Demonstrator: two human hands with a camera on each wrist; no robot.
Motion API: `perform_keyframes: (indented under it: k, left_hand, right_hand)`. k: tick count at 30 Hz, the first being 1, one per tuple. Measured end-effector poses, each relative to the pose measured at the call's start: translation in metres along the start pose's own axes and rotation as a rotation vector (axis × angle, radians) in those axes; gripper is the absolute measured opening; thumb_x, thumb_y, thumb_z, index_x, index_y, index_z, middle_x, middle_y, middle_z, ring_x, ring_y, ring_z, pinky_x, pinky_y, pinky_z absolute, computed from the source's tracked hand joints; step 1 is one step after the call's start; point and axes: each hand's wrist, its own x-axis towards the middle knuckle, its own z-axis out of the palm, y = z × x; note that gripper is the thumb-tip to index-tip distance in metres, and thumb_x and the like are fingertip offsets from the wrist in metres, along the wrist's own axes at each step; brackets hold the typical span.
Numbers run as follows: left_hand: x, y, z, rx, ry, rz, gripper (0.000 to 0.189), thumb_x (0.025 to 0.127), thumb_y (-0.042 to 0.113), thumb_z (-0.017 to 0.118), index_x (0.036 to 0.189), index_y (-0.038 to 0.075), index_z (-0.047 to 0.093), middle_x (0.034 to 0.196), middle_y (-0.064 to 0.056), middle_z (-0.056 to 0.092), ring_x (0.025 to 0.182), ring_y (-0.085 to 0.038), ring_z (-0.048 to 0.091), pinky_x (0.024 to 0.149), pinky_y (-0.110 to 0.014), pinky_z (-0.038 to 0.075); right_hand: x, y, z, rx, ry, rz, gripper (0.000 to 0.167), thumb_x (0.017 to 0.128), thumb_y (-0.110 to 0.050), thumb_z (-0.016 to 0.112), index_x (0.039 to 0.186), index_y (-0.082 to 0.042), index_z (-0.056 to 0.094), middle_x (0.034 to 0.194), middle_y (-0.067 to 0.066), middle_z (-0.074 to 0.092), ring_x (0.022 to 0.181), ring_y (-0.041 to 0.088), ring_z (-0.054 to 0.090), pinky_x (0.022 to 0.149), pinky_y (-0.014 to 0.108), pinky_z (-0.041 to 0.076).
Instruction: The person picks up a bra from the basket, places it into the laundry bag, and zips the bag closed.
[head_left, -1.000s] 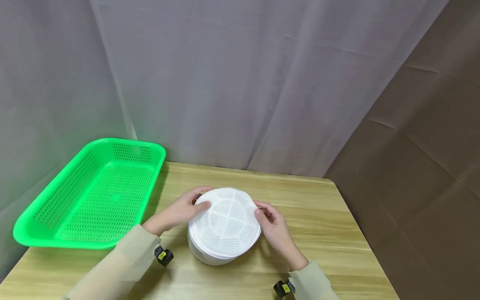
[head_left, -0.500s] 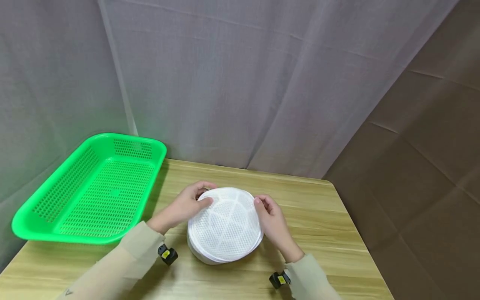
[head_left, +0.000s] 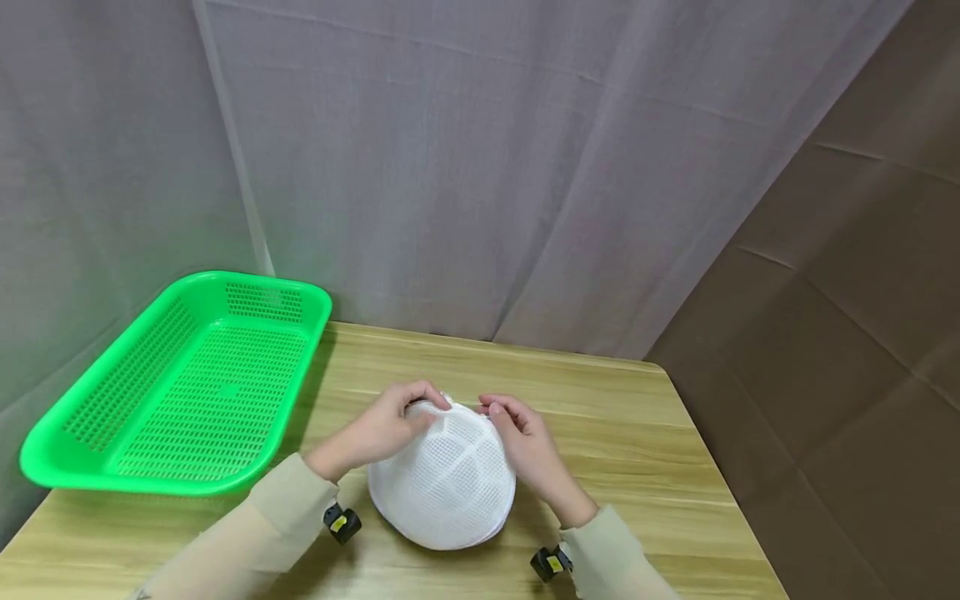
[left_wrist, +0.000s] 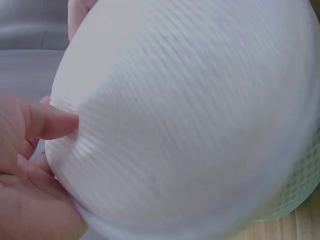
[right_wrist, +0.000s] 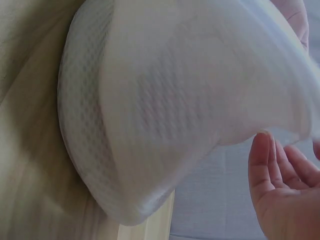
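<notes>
A round white mesh laundry bag (head_left: pixel 450 492) stands on the table in front of me, its netted top tilted toward me. At its far left edge my left hand (head_left: pixel 390 425) grips the rim, thumb on the mesh and fingers behind, as the left wrist view shows. My right hand (head_left: pixel 528 442) is at the far right edge with thumb and forefinger pinching the bag's border. In the right wrist view those fingertips (right_wrist: pixel 261 145) sit right at the cloth's edge, and the bag's side (right_wrist: pixel 82 100) sags in a fold. The bag's inside is hidden.
To the left lies a large green plastic basket (head_left: pixel 296 400) with perforated walls. Wooden tabletop (head_left: pixel 637 467) extends to the right. A grey curtain (head_left: pixel 420 167) hangs behind the table, and a brown cloth (head_left: pixel 840 333) borders the right side.
Both hands have moved inward along the far edge, closer together. The bag has tipped toward me and its top now bulges and folds where it lay flatter before.
</notes>
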Motion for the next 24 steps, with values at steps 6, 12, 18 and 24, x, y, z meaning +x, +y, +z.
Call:
perform_keyframes:
  k: [6,12,18,24]
  left_hand:
    - [0.0008,0.0003,0.0033,0.042,-0.002,0.003,0.028,0.086,-0.009,0.057,0.094,0.016,0.067,0.113,-0.003,0.064,0.113,-0.023,0.055,0.095,-0.044,0.043]
    - [0.0011,-0.0006,0.0043,0.045,0.033,-0.054,0.03,0.088,-0.007,0.057,0.097,0.019,0.066,0.118,-0.002,0.063,0.112,-0.021,0.053,0.089,-0.04,0.045]
    - [0.0009,-0.0007,0.0044,0.061,0.047,-0.057,0.03,0.088,-0.007,0.057,0.099,0.019,0.067,0.119,-0.002,0.063,0.111,-0.021,0.053,0.087,-0.039,0.044]
    - [0.0004,-0.0026,0.0048,0.074,0.052,-0.07,0.03,0.088,-0.006,0.058,0.1,0.02,0.067,0.12,-0.001,0.063,0.109,-0.021,0.053,0.09,-0.041,0.043]
  right_hand:
    - [-0.0013,0.0036,0.0012,-0.011,-0.066,-0.012,0.024,0.101,-0.021,0.053,0.11,-0.006,0.069,0.108,0.009,0.069,0.095,0.023,0.065,0.078,0.031,0.054]
    - [-0.0025,0.003,-0.0004,-0.039,-0.041,0.004,0.017,0.099,-0.019,0.056,0.101,-0.011,0.072,0.102,0.003,0.069,0.089,0.019,0.064,0.075,0.03,0.053]
    - [-0.0034,0.003,-0.0011,-0.05,-0.034,0.001,0.013,0.097,-0.015,0.06,0.099,-0.013,0.072,0.099,0.001,0.069,0.089,0.018,0.063,0.075,0.028,0.052]
    - [-0.0039,0.0054,-0.0011,-0.064,-0.02,-0.001,0.013,0.096,-0.019,0.062,0.097,-0.013,0.073,0.097,0.0,0.07,0.087,0.018,0.063,0.073,0.028,0.052]
